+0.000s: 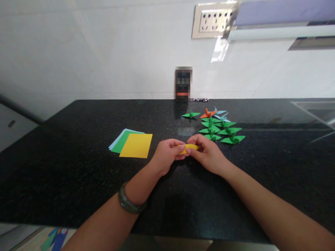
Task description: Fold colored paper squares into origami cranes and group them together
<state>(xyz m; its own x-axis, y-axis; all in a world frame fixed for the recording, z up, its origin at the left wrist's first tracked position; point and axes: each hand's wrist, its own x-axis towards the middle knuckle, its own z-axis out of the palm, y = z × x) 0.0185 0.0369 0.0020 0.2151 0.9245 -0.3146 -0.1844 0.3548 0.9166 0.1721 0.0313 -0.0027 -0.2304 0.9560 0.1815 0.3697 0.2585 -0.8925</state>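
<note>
A small piece of folded yellow paper [193, 147] is pinched between my two hands, just above the dark countertop. My left hand [169, 153] grips its left end with thumb and fingers, partly covering it. On the other end, my right hand [209, 153] has its thumb in front and fingers behind. Left of my hands lie loose paper sheets [136, 146], yellow on top, with green and light blue showing beneath. Behind my right hand sit several green folded paper cranes [229, 130], along with an orange crane [208, 114] and light blue ones [222, 116].
One green crane [191, 114] stands apart toward the back. A blurred-out dark upright object [183, 83] leans at the wall, with a beaded strap [200, 100] beside it. A socket panel [214, 21] is on the wall. The black countertop [78, 174] has its front edge below my forearms.
</note>
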